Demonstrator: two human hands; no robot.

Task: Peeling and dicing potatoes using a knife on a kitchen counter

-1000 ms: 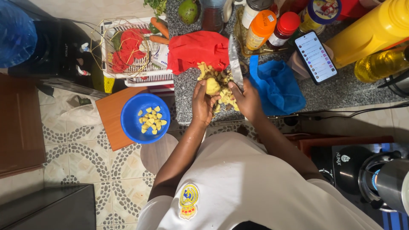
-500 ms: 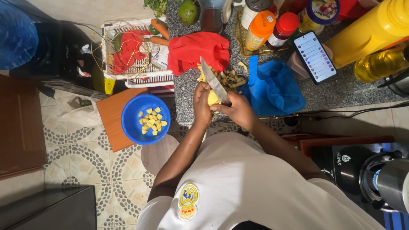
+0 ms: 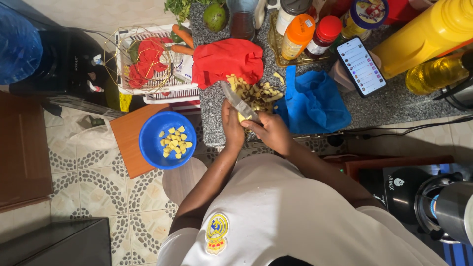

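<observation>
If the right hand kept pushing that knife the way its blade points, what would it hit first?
Probably the pile of peelings on the counter, just past the right hand and knife, then the red cloth. Depth is hard to judge from above.

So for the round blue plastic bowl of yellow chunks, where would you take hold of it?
Grip the round blue plastic bowl at its bare left rim, coming from the floor side. It sits upright on the orange board; the yellow chunks lie mid-bowl, and the counter crowds its right.

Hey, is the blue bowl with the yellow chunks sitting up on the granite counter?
No, the blue bowl rests on an orange board off to the side of the granite counter, away from both hands.
</observation>
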